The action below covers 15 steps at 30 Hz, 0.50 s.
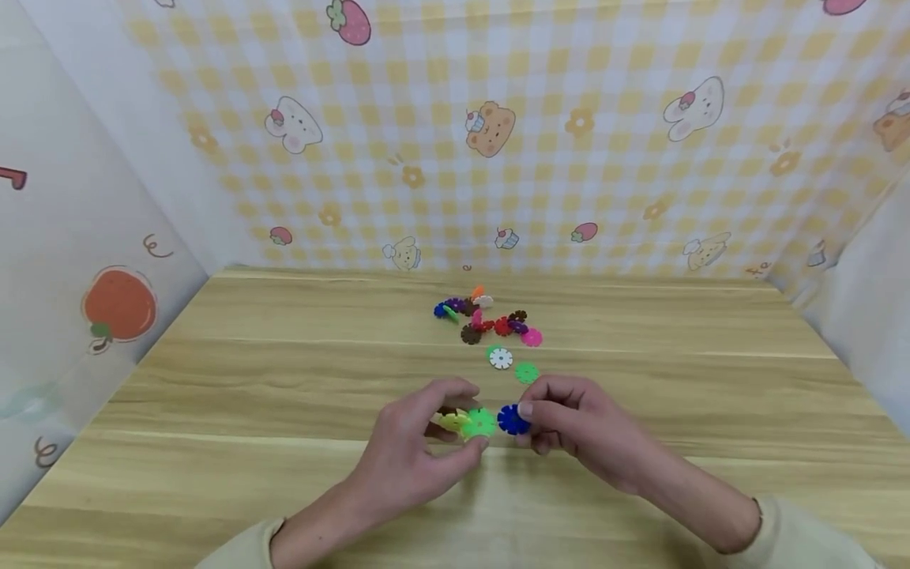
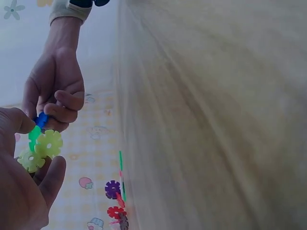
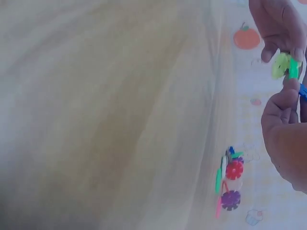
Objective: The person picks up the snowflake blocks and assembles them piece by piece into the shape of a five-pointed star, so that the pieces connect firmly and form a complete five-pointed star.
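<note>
Head view: the left hand (image 1: 419, 442) has its grip clamped on a small cluster (image 1: 469, 422) of joined discs, one green, one yellow-green, with a darker bit behind them. The right hand (image 1: 576, 427) pinches one blue disc (image 1: 512, 419) at 3 o'clock of the cluster, its edge touching or nearly touching the green one. Both hands hover just above the tabletop (image 1: 213, 379), near its middle and toward the near edge. At 12 o'clock of the hands lie two loose discs, a green disc (image 1: 526, 372) and a white disc (image 1: 501, 359) that has green showing beneath it. Farther at 12 o'clock a pile (image 1: 486, 318) of mixed discs lies near the far edge, where the patterned wall (image 1: 498, 126) rises; the count in the pile is too jumbled to tell. Bare wood runs wide at 9 and 3 o'clock to the side walls.

Left wrist view: the left hand (image 2: 24, 187) holds two yellow-green discs and one green one as the cluster (image 2: 41, 146), fingers curled round them. At 12 o'clock the right hand (image 2: 55, 91) grips the blue disc (image 2: 41, 119) against the green edge. A purple disc (image 2: 112, 189) and a red disc (image 2: 115, 211) show from the pile at 5 o'clock. The tabletop (image 2: 216, 120) fills the right side, blurred.

Right wrist view: the right hand (image 3: 285, 134) pinches the blue disc (image 3: 303, 90) at the frame's right edge. The left hand (image 3: 278, 24) at 12 o'clock holds the cluster (image 3: 285, 66). The pile (image 3: 229, 179) lies at 7 o'clock; a red and a purple disc can be told. The tabletop (image 3: 105, 105) spreads bare leftward.
</note>
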Available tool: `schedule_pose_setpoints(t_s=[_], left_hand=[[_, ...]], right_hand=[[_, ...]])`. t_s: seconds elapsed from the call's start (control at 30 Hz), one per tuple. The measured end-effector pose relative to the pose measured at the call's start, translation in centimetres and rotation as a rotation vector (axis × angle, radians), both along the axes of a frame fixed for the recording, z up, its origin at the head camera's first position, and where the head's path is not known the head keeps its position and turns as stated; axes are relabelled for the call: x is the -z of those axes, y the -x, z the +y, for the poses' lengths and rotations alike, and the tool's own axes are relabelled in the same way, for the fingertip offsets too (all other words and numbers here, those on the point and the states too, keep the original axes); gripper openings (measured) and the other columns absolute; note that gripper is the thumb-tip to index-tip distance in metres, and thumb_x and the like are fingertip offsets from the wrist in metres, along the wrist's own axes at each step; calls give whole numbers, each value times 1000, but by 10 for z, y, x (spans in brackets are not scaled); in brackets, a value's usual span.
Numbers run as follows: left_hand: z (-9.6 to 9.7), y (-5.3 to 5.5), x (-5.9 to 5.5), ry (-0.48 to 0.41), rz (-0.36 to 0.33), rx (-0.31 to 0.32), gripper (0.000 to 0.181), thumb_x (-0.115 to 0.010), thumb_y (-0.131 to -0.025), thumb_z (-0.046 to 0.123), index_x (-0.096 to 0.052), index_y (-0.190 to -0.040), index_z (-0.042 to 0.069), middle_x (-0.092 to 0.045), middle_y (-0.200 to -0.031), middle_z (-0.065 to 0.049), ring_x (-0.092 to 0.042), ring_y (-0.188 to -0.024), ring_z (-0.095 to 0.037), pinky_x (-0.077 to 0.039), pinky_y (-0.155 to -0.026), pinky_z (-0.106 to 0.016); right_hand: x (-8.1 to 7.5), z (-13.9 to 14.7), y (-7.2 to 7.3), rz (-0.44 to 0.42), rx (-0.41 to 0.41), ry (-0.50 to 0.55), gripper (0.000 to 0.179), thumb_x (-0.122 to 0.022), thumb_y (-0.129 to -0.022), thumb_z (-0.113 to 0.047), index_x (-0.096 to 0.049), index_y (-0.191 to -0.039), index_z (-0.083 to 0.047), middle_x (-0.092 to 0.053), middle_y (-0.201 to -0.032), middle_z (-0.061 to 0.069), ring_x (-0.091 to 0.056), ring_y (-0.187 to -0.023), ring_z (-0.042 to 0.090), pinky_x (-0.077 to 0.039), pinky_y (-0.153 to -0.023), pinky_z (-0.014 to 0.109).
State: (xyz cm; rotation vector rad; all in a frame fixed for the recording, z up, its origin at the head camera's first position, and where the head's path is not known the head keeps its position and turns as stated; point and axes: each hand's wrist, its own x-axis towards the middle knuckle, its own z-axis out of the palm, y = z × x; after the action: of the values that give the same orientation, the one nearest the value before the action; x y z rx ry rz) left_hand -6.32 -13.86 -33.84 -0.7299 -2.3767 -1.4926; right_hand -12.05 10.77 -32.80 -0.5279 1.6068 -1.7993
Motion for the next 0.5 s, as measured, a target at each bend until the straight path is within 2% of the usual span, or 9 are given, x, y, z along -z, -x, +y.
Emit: schedule_pose_setpoints(t_s=[0.2, 0.3, 0.4, 0.5], left_hand=[[1, -2, 0, -23, -23, -3, 42, -80, -85, 5, -64, -123, 13, -75, -110, 0, -71, -96, -10, -61, -71, -25], [0, -4, 0, -48, -62, -4, 38, -80, -89, 8, -64, -123, 14, -74, -114, 0, -71, -102, -11, -62, -74, -27], [0, -5, -3, -103, -141, 7, 35, -79, -91, 13, -64, -123, 14, -74, -117, -4, -71, -107, -13, -62, -75, -29], [-1, -7, -5, -191, -256, 45, 33, -77, -93, 14, -64, -123, 12, -73, -120, -12, -74, -101, -15, -63, -76, -32]], right_hand=[[2, -1, -7, 104, 32, -30, 16, -61, -104, -15, -70, -105, -2, -74, -96, 4, -66, -87, 13, -58, -79, 29], [4, -2, -9, 159, 60, -34, 19, -61, -103, -15, -68, -106, 3, -75, -98, 7, -69, -89, 14, -61, -81, 32], [6, -2, -13, 257, 88, -23, 18, -60, -104, -12, -68, -106, 4, -75, -98, 10, -72, -90, 16, -62, -81, 38], [7, -4, -16, 388, 119, -25, 13, -60, -103, -8, -70, -105, 0, -75, -97, 11, -73, -87, 17, -62, -79, 40]])
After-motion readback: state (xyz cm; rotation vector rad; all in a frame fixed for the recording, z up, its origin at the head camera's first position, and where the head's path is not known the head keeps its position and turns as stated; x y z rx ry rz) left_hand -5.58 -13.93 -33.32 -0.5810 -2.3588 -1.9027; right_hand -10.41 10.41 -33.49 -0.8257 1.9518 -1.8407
